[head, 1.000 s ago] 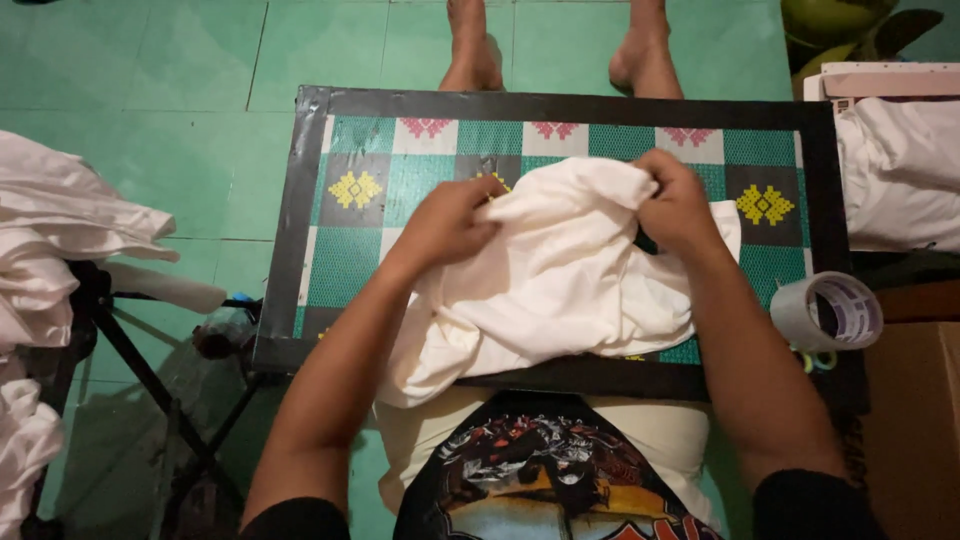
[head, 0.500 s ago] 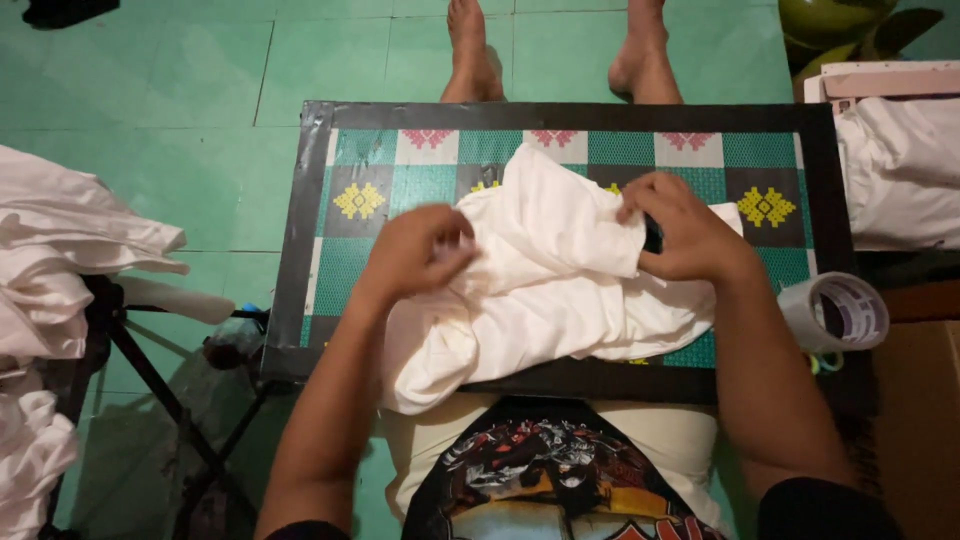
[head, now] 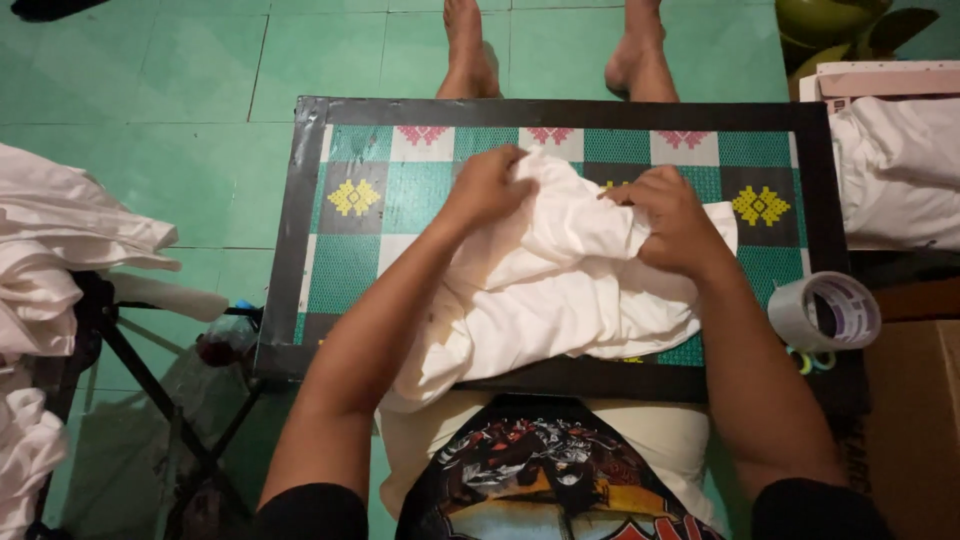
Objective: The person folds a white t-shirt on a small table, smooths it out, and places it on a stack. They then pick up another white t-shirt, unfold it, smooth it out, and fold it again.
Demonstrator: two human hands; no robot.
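White garment [head: 560, 290] bunched mid-board on the patterned board [head: 370, 250]; left hand [head: 487, 186] at eleven o'clock, fingers clamped into its fold; right hand [head: 668, 215] at one o'clock, gripping cloth too. Tape roll [head: 825, 312] sits at three o'clock, off the board's edge.

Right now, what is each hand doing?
Left hand: closed, gripping the crumpled white cloth garment.
Right hand: closed, gripping the same garment's upper edge.
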